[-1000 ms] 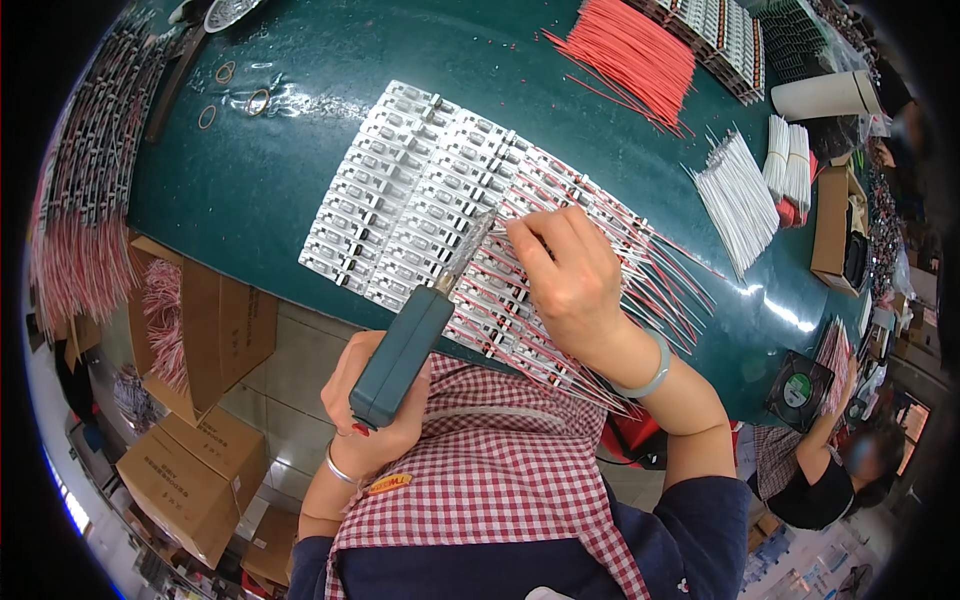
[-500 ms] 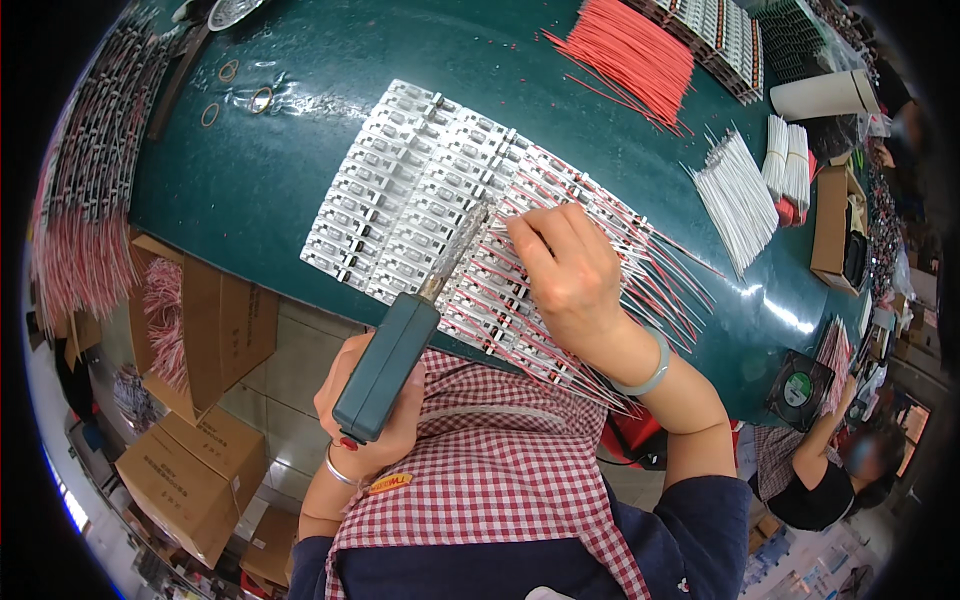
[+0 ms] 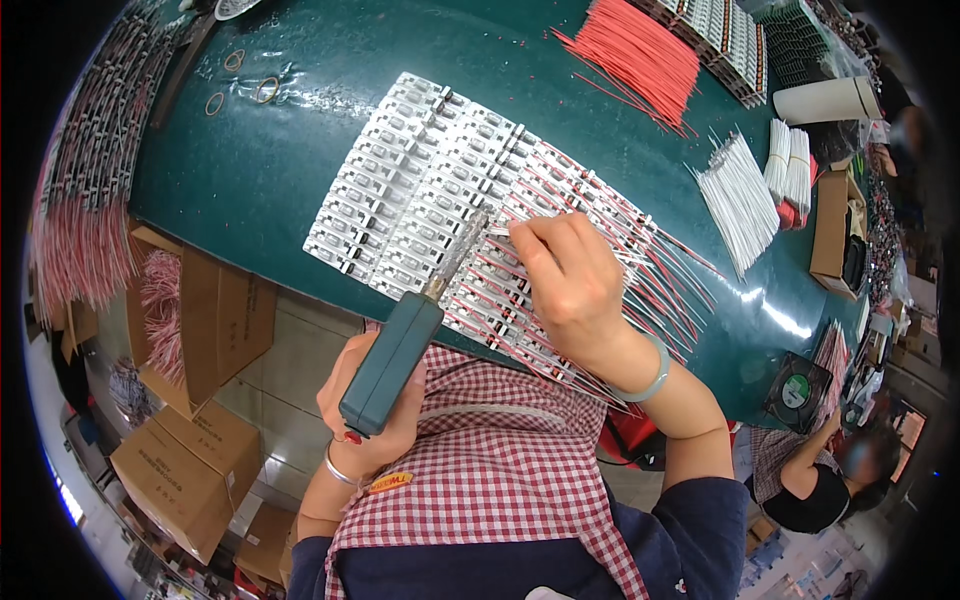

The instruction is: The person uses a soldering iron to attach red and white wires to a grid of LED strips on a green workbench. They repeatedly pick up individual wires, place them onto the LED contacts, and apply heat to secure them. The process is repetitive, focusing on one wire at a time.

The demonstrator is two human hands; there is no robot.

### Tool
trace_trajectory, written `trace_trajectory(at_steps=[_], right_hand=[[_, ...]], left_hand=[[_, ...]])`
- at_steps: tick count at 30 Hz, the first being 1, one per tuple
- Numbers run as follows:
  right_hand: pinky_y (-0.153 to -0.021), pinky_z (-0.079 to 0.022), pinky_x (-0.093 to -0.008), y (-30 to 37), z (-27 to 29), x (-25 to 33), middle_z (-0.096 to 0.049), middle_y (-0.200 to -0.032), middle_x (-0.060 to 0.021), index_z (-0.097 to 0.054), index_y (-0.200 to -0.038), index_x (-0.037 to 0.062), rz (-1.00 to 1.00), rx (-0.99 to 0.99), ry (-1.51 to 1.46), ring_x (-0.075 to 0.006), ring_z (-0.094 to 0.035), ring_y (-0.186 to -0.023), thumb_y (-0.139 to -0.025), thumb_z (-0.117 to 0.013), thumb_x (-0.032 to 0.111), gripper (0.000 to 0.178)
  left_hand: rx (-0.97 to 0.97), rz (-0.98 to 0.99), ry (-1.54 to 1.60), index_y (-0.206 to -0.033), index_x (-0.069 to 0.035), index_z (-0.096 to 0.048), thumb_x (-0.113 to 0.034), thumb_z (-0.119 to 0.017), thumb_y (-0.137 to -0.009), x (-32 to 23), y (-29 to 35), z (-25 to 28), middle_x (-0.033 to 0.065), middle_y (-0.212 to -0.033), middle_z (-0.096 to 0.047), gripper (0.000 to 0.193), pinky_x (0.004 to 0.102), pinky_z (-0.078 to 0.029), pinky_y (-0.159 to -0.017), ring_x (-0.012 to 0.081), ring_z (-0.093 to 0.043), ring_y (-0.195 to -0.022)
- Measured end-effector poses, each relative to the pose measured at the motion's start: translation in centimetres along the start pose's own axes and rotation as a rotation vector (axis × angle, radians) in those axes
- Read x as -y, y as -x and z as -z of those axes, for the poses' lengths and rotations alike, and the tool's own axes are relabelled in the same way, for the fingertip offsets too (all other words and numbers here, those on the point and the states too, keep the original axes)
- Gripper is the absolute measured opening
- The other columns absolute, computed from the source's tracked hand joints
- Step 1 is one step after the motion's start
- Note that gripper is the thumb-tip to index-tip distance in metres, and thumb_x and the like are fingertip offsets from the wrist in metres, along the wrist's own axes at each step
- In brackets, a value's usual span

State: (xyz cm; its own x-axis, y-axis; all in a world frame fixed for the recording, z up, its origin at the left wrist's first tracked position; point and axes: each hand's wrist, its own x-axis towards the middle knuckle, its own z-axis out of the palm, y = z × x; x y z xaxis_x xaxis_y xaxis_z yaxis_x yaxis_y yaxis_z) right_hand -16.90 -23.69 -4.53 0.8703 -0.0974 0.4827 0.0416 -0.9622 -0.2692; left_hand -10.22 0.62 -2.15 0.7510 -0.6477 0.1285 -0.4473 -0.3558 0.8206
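My left hand point(image 3: 388, 442) is wrapped round the dark green handle of a soldering gun point(image 3: 392, 362). Its metal shaft slants up and away, and the tip rests at the panel of small white holders point(image 3: 430, 185) in front of me. My right hand point(image 3: 572, 280) pinches the end of a thin white wire point(image 3: 500, 228) close beside that tip; the fingers partly hide the wire. On the panel's right part, several red and white wires point(image 3: 672, 285) run out from the rows toward the right. The left rows carry no wires.
Loose red wires point(image 3: 640, 60) and white wires point(image 3: 738, 200) lie on the green table point(image 3: 250, 170). Further right are a white cylinder point(image 3: 825, 100), an open box point(image 3: 838, 225) and a black fan point(image 3: 797, 390). Cartons point(image 3: 190, 470) stand at lower left. Another person point(image 3: 830, 480) sits at right.
The panel has shifted slightly in the picture. My right fingers and the gun's tip stay close together at the same rows, with both hands moved only a little.
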Motion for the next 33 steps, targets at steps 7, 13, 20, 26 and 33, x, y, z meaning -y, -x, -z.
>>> trace_trajectory(at_steps=[7,13,20,26,33], right_hand=[[-0.065,-0.05,-0.0343,-0.05,0.27,-0.15,-0.062,-0.093,-0.0112,-0.067,-0.101,-0.0056,0.001,-0.011,0.026,-0.0256,-0.06,-0.082,-0.069,-0.066,0.004,0.034],[-0.062,-0.049,-0.0336,-0.04,0.34,0.18,-0.061,-0.091,-0.0107,-0.067,-0.101,-0.0057,-0.013,0.004,0.032,-0.0247,-0.059,-0.079,-0.07,-0.066,0.003,0.033],[-0.061,-0.049,-0.0333,0.03,0.18,0.11,-0.059,-0.09,-0.0105,-0.067,-0.101,-0.0058,-0.016,0.031,0.019,-0.0241,-0.058,-0.079,-0.071,-0.065,0.003,0.032],[-0.06,-0.049,-0.0325,-0.18,0.13,0.38,-0.058,-0.088,-0.0102,-0.067,-0.101,-0.0064,-0.007,0.024,0.036,-0.0236,-0.057,-0.078,-0.07,-0.066,0.003,0.032],[-0.058,-0.048,-0.0322,-0.16,-0.07,0.32,-0.057,-0.087,-0.0101,-0.067,-0.099,-0.007,0.001,0.018,0.049,-0.0232,-0.056,-0.077,-0.07,-0.065,0.004,0.031]], left_hand=[[-0.006,-0.024,0.007,-0.097,0.005,-0.071,0.003,-0.075,-0.076,0.12,0.01,-0.02,0.0177,-0.098,-0.07,0.021,0.0337,-0.057,-0.073,0.0306,-0.071,-0.085],[-0.008,-0.046,-0.002,-0.096,0.005,-0.071,0.004,-0.075,-0.075,0.22,0.08,0.01,0.018,-0.098,-0.069,0.021,0.0342,-0.057,-0.074,0.0308,-0.071,-0.085],[-0.037,-0.04,0.018,-0.096,0.006,-0.07,0.004,-0.076,-0.075,-0.07,-0.12,-0.37,0.0173,-0.098,-0.069,0.022,0.0346,-0.057,-0.074,0.031,-0.071,-0.085],[-0.012,-0.057,0.055,-0.097,0.006,-0.069,0.006,-0.074,-0.073,0.04,-0.3,-0.26,0.0168,-0.097,-0.068,0.024,0.0337,-0.056,-0.075,0.0298,-0.07,-0.085],[0.015,0.022,0.098,-0.095,0.005,-0.067,0.007,-0.074,-0.07,0.07,-0.05,-0.33,0.0154,-0.094,-0.066,0.026,0.032,-0.055,-0.072,0.0277,-0.068,-0.081]])
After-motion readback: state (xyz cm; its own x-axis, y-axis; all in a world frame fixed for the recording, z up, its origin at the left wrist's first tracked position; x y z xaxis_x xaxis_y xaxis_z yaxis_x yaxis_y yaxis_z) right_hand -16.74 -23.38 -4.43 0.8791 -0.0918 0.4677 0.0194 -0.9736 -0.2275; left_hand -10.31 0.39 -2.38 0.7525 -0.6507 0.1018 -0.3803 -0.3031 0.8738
